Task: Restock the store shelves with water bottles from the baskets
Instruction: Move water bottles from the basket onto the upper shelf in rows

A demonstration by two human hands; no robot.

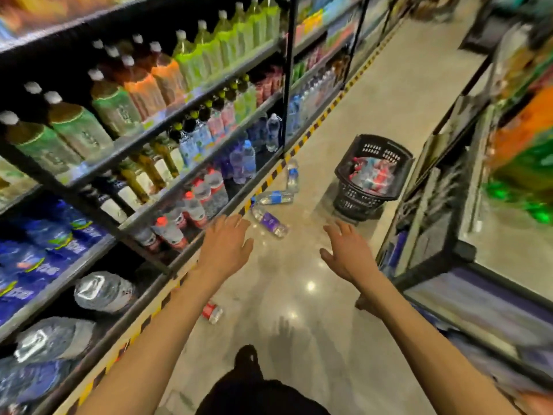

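Observation:
A black plastic basket [347, 172] stands on the aisle floor ahead, with red-labelled bottles inside. Three water bottles are on the floor near the shelf foot: a purple-labelled one [270, 221] lying down, a blue-labelled one [275, 197] lying down, and another blue-labelled one [292, 175] upright. A red-labelled bottle [212, 312] lies under my left forearm. My left hand [226, 245] and my right hand [347, 253] are both stretched forward over the floor, fingers spread, holding nothing. The low shelf [191, 187] on the left holds red-capped and purple water bottles.
Tall drink shelving [149, 127] runs along the left, with a yellow-and-black striped base edge [269, 178]. Large water jugs [103, 290] lie on the bottom shelf. A freezer cabinet [466, 253] and more shelving line the right. The glossy floor [299, 283] runs between them.

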